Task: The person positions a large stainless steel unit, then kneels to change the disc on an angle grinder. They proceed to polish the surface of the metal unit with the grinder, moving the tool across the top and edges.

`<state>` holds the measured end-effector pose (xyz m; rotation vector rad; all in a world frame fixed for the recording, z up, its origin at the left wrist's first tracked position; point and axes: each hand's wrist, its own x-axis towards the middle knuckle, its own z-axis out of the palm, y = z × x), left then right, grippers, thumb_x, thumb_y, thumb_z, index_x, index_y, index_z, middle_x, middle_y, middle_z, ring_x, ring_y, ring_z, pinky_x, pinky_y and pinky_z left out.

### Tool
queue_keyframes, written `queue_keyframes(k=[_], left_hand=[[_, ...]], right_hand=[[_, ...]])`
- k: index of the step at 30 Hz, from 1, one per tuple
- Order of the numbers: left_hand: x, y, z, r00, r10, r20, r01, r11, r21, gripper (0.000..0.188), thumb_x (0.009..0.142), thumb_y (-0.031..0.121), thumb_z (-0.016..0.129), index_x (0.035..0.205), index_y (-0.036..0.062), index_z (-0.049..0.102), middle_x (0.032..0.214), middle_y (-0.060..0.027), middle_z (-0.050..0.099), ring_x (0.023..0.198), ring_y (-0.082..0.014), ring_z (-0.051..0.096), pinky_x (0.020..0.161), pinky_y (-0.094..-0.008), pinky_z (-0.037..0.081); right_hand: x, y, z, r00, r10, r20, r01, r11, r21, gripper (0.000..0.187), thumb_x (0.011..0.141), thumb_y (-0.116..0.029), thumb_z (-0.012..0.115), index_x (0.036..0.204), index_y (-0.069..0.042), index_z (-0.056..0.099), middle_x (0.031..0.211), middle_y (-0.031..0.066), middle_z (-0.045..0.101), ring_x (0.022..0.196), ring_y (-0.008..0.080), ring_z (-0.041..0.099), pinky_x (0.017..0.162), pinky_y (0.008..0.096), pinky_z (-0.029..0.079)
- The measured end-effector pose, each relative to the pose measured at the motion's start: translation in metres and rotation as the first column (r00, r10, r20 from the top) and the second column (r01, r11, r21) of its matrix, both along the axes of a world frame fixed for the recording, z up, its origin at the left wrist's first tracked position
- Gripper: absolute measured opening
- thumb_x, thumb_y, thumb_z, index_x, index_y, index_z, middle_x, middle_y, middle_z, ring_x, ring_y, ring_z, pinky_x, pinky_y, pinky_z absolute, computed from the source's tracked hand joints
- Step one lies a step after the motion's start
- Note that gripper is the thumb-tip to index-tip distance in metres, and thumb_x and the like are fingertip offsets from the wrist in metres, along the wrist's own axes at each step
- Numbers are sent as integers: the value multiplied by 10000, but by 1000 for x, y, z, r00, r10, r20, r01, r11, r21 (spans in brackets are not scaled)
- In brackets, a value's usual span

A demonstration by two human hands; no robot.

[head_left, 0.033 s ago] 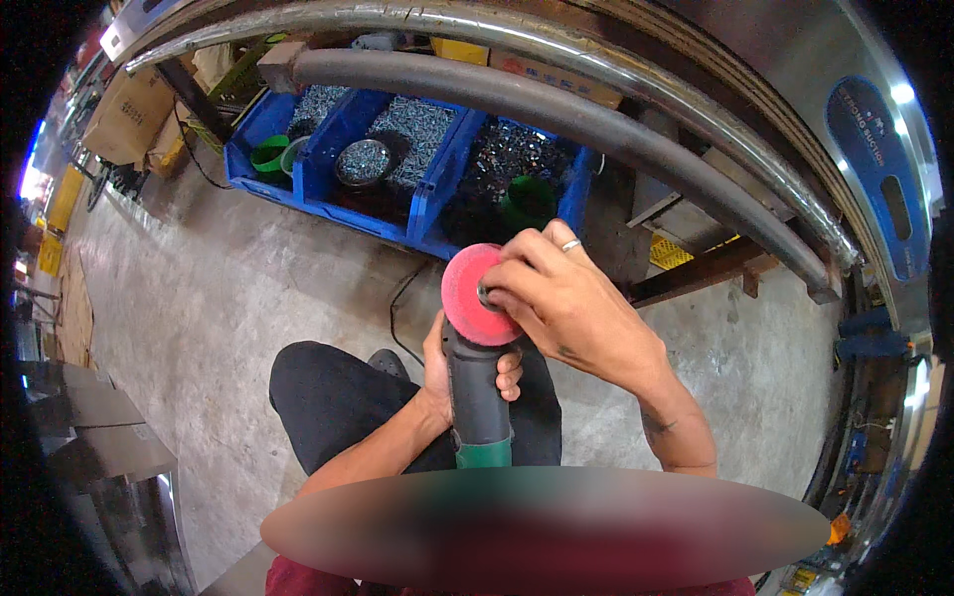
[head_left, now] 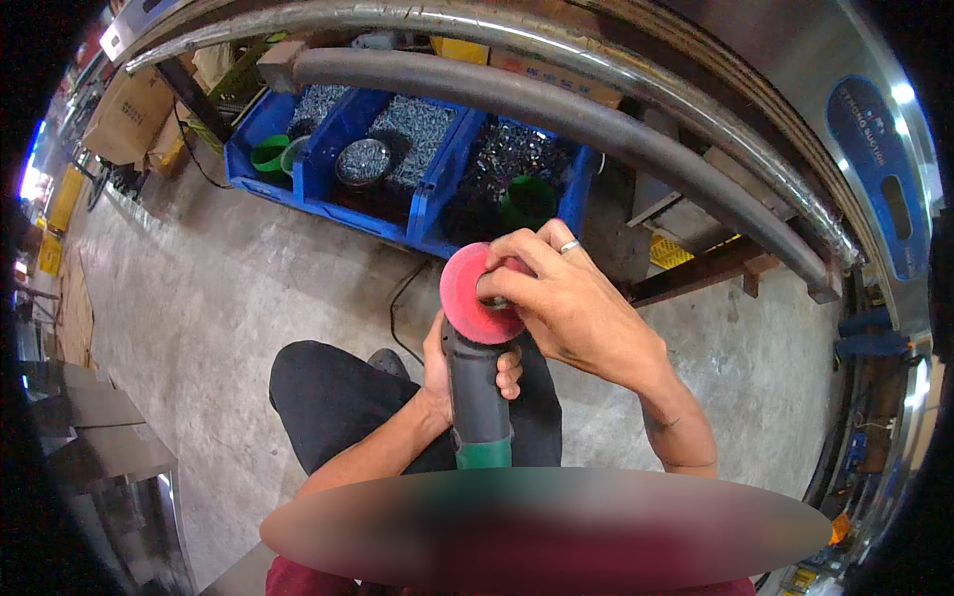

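Over the red disc (head_left: 461, 290), the right hand (head_left: 581, 313) arches, fingers (head_left: 515, 288) curled.

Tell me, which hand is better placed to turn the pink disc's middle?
Probably the right hand: its fingers are at the centre of the disc, while the left hand is wrapped around the grinder.
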<state>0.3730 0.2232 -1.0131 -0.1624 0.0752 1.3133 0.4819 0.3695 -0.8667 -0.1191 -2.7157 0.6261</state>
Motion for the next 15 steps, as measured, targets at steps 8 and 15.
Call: queue_keyframes(k=[8,15], left_hand=[[0,1,2,1000,2,-26,-2,1000,8,894,950,854,285,1257,75,600,789,-108,572,674,-257,574,667,-415,486],[0,1,3,1000,-2,15,2,1000,1,879,956,848,286,1248,83,605,786,-108,570,672,-252,572,663,-414,489]], right_hand=[[6,0,1,994,-100,-42,101,995,17,186,889,12,737,1061,-59,721,1039,104,596,981,317,566,864,415,493],[3,5,4,993,7,-115,-9,1000,-17,203,841,24,700,1029,-51,690,1061,125,598,984,354,547,881,453,488]])
